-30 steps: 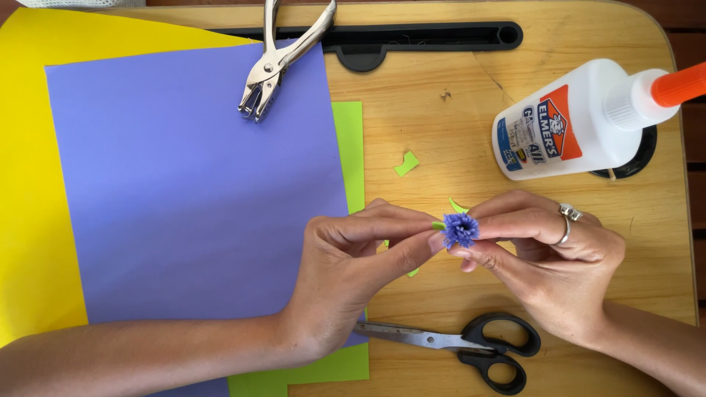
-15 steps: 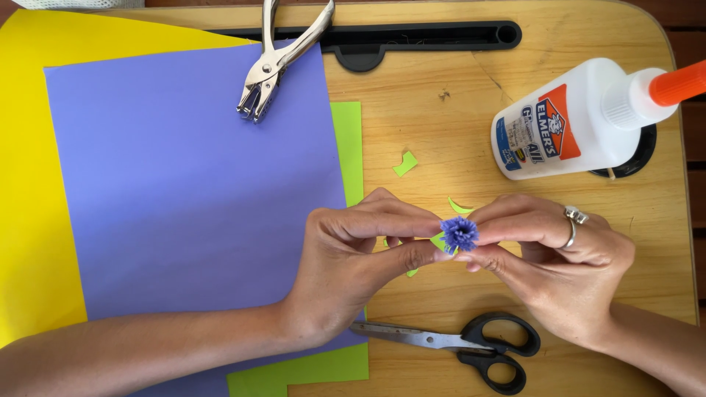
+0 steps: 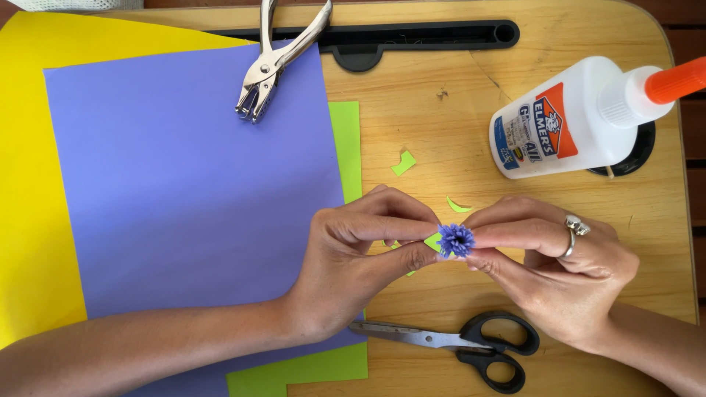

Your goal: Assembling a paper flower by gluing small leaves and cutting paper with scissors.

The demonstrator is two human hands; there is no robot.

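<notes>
Pinching a small fringed purple paper flower (image 3: 456,240) between the fingertips of left hand (image 3: 353,265) and right hand (image 3: 566,272), above the counter (image 3: 441,132); risk: tighter squeeze may crush fringe, or slack grip drops it toward scissors (image 3: 471,345) below.

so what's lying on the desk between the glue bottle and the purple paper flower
In the head view, one small curved green paper scrap lies on bare wood between the glue bottle and the purple paper flower.
</notes>
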